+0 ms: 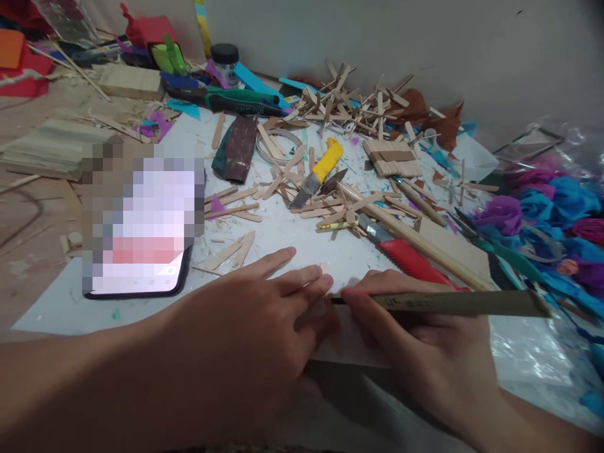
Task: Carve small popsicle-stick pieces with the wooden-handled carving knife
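Note:
My right hand (415,333) grips a wooden-handled carving tool (453,303) with a thin dark metal shaft. Its handle points right, and the tip meets the fingertips of my left hand (283,314). Those fingers press a small pale wooden piece (324,268) against the white sheet (292,236); most of the piece is hidden under them. One finger of that hand stretches forward, apart from the others. Just beyond my right hand lies a red utility knife (415,261). A phone (146,233) with a lit, blurred screen rests left of my left hand.
Craft sticks (335,104) are heaped at the back. A yellow utility knife (321,167), a brown sandpaper roll (236,148) and a long wooden stick (415,236) lie ahead. Green-handled scissors (509,251) and crepe paper flowers (547,201) are at right; wooden blocks (56,148) at left.

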{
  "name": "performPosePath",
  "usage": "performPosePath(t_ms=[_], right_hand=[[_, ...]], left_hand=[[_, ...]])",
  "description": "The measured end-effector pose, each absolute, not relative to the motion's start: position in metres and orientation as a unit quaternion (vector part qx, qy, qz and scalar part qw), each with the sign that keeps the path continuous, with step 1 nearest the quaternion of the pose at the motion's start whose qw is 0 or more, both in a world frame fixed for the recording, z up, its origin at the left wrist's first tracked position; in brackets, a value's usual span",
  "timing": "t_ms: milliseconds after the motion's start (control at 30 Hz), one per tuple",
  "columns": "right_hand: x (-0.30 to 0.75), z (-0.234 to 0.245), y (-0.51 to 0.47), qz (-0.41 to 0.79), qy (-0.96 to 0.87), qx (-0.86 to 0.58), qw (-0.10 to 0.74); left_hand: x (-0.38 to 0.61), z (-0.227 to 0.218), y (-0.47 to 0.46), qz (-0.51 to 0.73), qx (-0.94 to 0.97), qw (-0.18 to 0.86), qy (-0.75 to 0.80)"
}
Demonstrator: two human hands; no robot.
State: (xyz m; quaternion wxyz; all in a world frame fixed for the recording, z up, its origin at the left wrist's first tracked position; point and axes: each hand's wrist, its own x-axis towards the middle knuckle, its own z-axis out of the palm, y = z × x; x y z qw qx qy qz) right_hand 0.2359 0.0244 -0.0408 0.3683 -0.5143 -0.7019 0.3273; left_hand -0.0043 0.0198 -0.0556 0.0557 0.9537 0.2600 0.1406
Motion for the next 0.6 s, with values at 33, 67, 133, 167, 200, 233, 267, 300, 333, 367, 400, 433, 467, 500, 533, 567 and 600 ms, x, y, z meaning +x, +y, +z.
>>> performPosePath(t_ms=[33,67,133,167,200,233,267,300,333,367,400,433,467,500,533,567,600], right_hand=[[0.2355,-0.0404,0.0252,0.333,-0.696,-0.517,0.37],[0.2349,-0.04,0.0261,0.338,-0.691,-0.519,0.373],[0.2338,-0.0389,0.0275,0.345,-0.683,-0.523,0.375],[0.2333,-0.0384,0.0278,0.345,-0.682,-0.525,0.375],[0.2329,-0.0379,0.0278,0.346,-0.682,-0.525,0.374],[0.2327,-0.0375,0.0275,0.346,-0.683,-0.523,0.375],[0.2326,-0.0373,0.0269,0.348,-0.685,-0.519,0.373],[0.2328,-0.0373,0.0261,0.352,-0.687,-0.516,0.371],[0.2332,-0.0377,0.0253,0.357,-0.686,-0.515,0.37],[0.2339,-0.0386,0.0245,0.365,-0.682,-0.517,0.366],[0.2349,-0.0399,0.0238,0.373,-0.674,-0.523,0.365],[0.236,-0.0415,0.0235,0.383,-0.661,-0.53,0.367],[0.2373,-0.0432,0.0235,0.398,-0.644,-0.538,0.372],[0.2387,-0.0446,0.0239,0.417,-0.624,-0.542,0.379],[0.2399,-0.0455,0.0248,0.442,-0.605,-0.545,0.376],[0.2411,-0.0457,0.0261,0.469,-0.589,-0.547,0.367],[0.2421,-0.0452,0.0275,0.495,-0.575,-0.547,0.354]], left_hand=[[-0.0048,-0.0548,0.02,0.138,0.954,0.056,0.262],[-0.0053,-0.0542,0.0201,0.135,0.954,0.057,0.262],[-0.006,-0.0538,0.0198,0.132,0.954,0.056,0.263],[-0.0063,-0.0539,0.0194,0.133,0.954,0.054,0.263],[-0.0065,-0.0542,0.0188,0.135,0.954,0.051,0.262],[-0.0066,-0.0546,0.0183,0.136,0.954,0.05,0.261],[-0.0066,-0.055,0.0177,0.135,0.954,0.051,0.262],[-0.0066,-0.0552,0.0172,0.134,0.954,0.053,0.262],[-0.0064,-0.0551,0.0167,0.134,0.954,0.058,0.261],[-0.006,-0.0548,0.0163,0.132,0.954,0.062,0.262],[-0.0054,-0.0542,0.016,0.128,0.954,0.066,0.262],[-0.0046,-0.0533,0.0159,0.124,0.954,0.07,0.262],[-0.0036,-0.0522,0.0159,0.119,0.954,0.074,0.264],[-0.0026,-0.051,0.0159,0.112,0.954,0.08,0.266],[-0.0015,-0.0497,0.016,0.107,0.954,0.085,0.269],[-0.0006,-0.0486,0.0161,0.105,0.953,0.089,0.272],[0.0002,-0.0476,0.0162,0.104,0.951,0.092,0.276]])
